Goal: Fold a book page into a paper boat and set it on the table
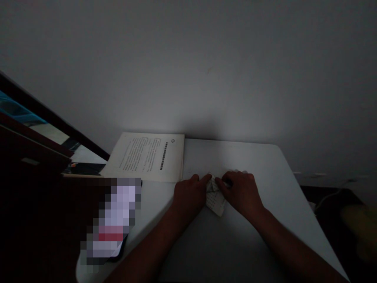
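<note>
A small folded piece of printed paper (216,201) lies on the white table (235,243), between my two hands. From its left side my left hand (191,196) presses on it, the index finger reaching to its upper edge and the other fingers curled. My right hand (243,192) pinches the paper's upper right part, with thumb and fingers bent close together. The folds under the fingers are partly hidden, and the light is dim.
A printed booklet or stack of sheets (147,157) lies at the table's back left. A phone (118,216) with a blurred screen rests along the left edge. Behind stands a plain wall (206,78). Dark furniture (32,204) flanks the left; a pale cable (326,196) runs at right.
</note>
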Available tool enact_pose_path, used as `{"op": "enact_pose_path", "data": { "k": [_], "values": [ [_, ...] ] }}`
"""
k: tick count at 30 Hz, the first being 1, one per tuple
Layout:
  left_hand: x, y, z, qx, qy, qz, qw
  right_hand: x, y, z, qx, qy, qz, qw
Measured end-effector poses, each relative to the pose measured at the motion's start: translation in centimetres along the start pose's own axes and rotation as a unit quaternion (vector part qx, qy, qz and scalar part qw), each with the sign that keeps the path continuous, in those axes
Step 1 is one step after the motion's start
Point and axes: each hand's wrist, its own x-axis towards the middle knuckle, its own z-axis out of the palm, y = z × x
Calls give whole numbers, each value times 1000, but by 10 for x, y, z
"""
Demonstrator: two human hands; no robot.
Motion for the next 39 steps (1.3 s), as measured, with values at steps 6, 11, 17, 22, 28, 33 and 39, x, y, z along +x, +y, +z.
{"op": "enact_pose_path", "data": {
  "k": [6, 11, 17, 22, 28, 33, 39],
  "values": [
    [1, 0, 2, -12, 9, 0, 1000, 0, -4, 1, 9, 6, 11, 1000],
    [2, -2, 2, -22, 19, 8, 1000, -3, -7, 4, 39, 13, -38, 998],
    [3, 0, 3, -35, 17, -20, 999, -5, -6, 6, 51, -4, -49, 998],
    [3, 1, 7, -52, 50, -37, 997, -4, -4, 9, 47, -1, -43, 998],
    [4, 3, 6, -51, 55, -84, 994, -3, -3, 9, 34, -7, -58, 998],
    [5, 4, 4, -52, 56, -86, 993, -2, -5, 6, 12, -12, -55, 998],
    [5, 4, 7, -33, 58, -90, 994, -1, -6, 6, -3, -13, -51, 999]
  ]
}}
